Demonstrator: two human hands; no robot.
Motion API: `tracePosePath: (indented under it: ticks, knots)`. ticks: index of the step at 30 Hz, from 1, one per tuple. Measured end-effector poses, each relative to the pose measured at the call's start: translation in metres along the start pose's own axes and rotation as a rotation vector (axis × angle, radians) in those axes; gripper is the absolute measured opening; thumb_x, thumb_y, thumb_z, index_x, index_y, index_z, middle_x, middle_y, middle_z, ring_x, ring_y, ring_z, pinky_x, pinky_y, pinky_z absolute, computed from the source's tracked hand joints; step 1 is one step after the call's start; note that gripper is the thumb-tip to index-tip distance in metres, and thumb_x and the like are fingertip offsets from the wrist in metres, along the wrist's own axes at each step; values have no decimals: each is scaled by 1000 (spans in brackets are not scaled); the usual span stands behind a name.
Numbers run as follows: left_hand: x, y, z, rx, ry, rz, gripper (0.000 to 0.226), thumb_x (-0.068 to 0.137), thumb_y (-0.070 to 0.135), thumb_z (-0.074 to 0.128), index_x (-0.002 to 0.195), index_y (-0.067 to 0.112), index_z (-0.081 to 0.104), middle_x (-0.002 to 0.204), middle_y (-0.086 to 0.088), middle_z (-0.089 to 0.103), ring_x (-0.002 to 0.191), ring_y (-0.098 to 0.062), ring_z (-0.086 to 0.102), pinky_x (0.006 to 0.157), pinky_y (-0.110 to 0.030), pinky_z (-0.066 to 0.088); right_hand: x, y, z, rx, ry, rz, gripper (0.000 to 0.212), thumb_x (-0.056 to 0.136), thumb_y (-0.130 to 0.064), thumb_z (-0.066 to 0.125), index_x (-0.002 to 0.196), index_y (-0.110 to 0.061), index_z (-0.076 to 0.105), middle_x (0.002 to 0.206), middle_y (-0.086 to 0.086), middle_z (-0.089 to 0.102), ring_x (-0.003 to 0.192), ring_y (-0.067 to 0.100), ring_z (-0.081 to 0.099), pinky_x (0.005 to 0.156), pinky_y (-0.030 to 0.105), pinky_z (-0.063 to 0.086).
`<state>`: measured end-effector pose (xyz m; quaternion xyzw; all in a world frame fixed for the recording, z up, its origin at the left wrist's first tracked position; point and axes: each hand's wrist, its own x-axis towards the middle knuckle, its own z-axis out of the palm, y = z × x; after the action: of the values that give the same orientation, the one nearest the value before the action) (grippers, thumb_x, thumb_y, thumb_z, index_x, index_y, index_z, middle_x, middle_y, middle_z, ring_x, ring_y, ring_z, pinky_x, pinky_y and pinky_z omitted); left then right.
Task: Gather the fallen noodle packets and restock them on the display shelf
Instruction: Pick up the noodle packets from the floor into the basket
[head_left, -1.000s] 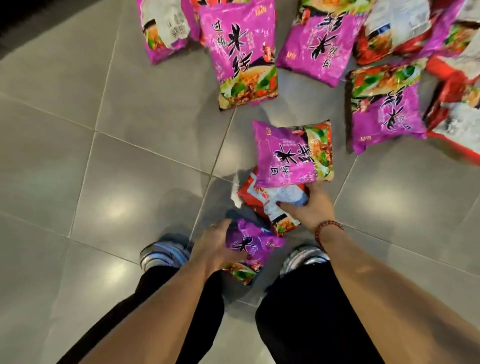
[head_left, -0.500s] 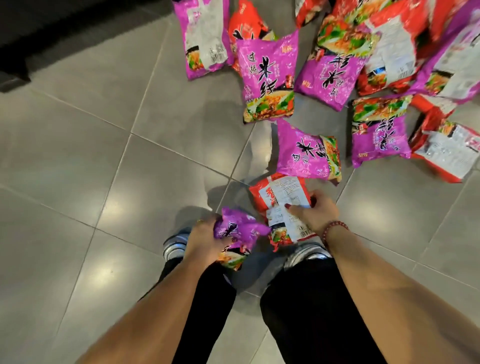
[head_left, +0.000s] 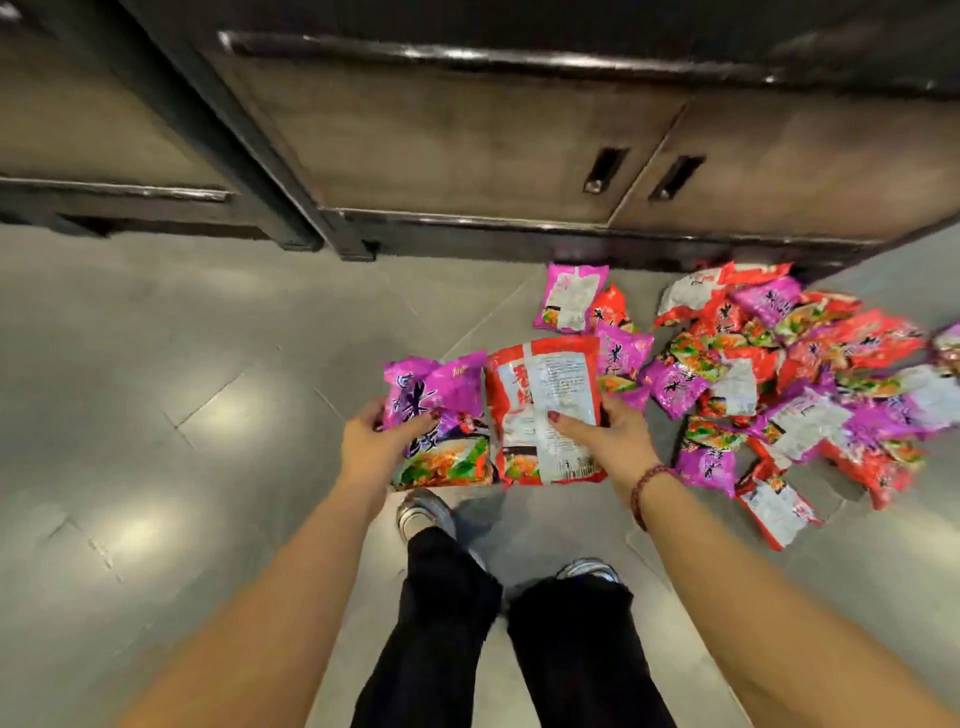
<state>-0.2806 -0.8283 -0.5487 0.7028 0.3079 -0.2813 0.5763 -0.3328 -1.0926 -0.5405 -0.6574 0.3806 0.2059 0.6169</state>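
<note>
left hand (head_left: 375, 448) curled round crinkled purple plastic noodle packet (head_left: 439, 415); right hand (head_left: 605, 434) pinches red plastic noodle packet (head_left: 543, 410), thumb on white label; both packets held off grey tiled floor (head_left: 208, 415).

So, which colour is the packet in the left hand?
The packet in the left hand is purple; the head view shows it.

Left hand (head_left: 375, 441) grips purple packet (head_left: 441, 410); right hand (head_left: 608, 434) grips red packet (head_left: 540, 405).

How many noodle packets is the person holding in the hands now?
2. One purple packet is in the left hand; one red packet, printed back facing up, is in the right hand. Another could be hidden behind them.
</note>
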Motion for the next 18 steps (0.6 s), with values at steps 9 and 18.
tracePosePath:
  ticks: [9,18]
  knots:
    - [-102,112,-193,-298,-38,74,69,62,19,88,122,9,55,106,-17,71,83,-29,73,66,-37,60,-122,-179,134,-30,-276,-175,22,82,-4,71,98,-18,67,87,-5,75,74,10,72,59,23,56]
    - [-151,120,-337,-489,121,130,93,44,25,87,128,17,49,116,-11,67,92,-23,72,67,-31,58,-145,-272,289,-209,-557,-198,30,82,-8,73,110,-15,66,99,2,75,87,21,73,70,36,59]
